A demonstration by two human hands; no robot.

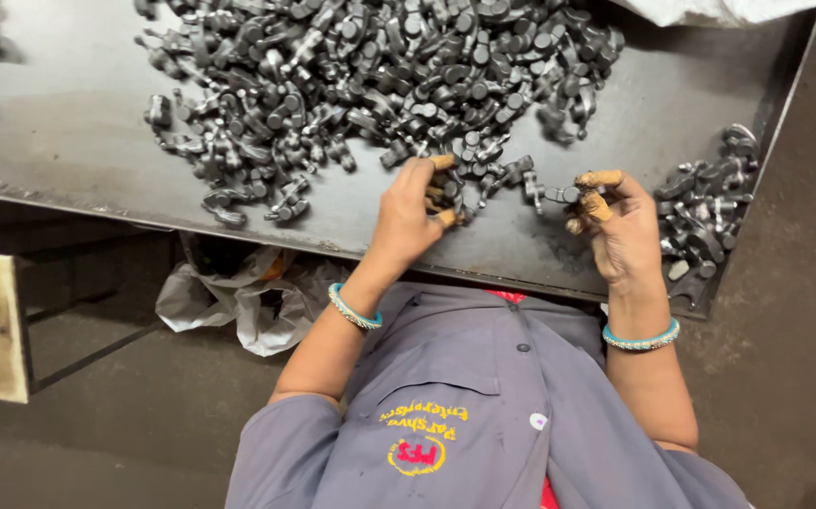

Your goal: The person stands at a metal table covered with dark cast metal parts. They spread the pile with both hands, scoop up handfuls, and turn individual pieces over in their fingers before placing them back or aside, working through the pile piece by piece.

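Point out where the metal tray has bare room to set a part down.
Bare: tray left of the big heap, and the strip between heap and small right pile. Crowded: around left hand and right hand.

Crumpled plastic bag [238,302] under the bench; perhaps cloth [719,9] above.

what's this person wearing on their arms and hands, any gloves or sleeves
No full gloves. Both hands, left and right, are bare apart from tan, worn-looking covers over several fingertips. Each wrist carries a turquoise bangle with pale edging, left and right. The short sleeves belong to a grey-blue work shirt with yellow and red embroidery on the chest; the forearms are uncovered.
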